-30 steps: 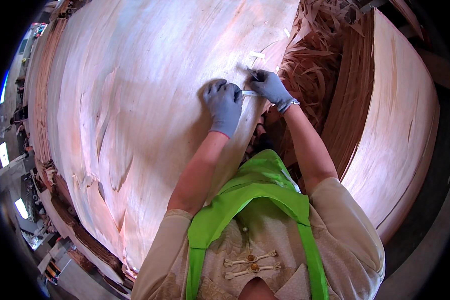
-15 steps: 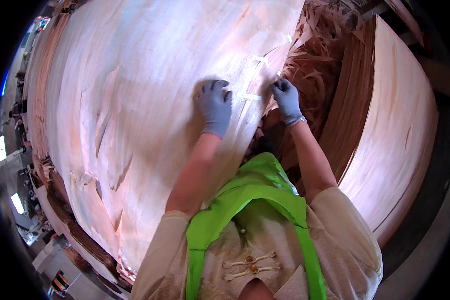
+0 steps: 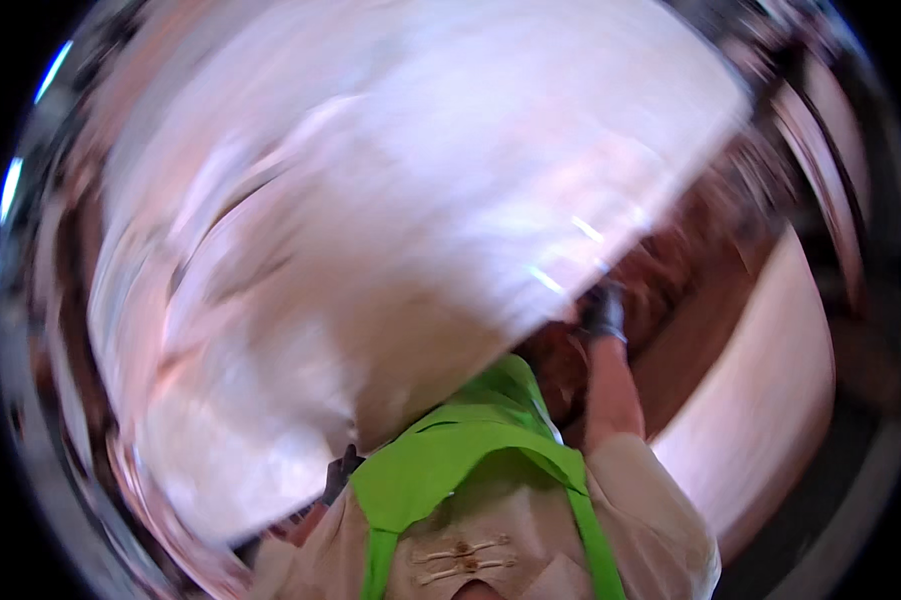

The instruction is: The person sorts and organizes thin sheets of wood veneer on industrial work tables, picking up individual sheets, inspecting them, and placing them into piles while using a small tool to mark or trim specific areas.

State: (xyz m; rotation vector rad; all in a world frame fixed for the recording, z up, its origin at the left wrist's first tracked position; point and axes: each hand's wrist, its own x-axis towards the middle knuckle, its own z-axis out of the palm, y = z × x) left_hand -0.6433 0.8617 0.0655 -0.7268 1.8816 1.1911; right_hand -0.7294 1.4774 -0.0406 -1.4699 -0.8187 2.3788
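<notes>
A broad, pale wood veneer sheet (image 3: 400, 230) stretches in front of me, blurred by motion. Two short white tape strips, one of them a tape strip (image 3: 546, 279), lie across it near its right edge. At the sheet's near edge, low on the left, my left hand (image 3: 342, 472) in a grey glove appears closed on the veneer, which puckers there. My right hand (image 3: 602, 312), also gloved, is at the right edge beside the tape; its fingers are smeared and partly dark, so their grip does not show.
Reddish-brown veneer scraps (image 3: 660, 265) fill the gap right of the sheet. Beyond them stands another stack of veneer (image 3: 745, 400) with a pale top. Blurred, layered edges line the far left.
My view has turned and blurred. My left hand has left the sheet's surface near the tape and come back to its near edge. My right hand appears lower, still along the right edge.
</notes>
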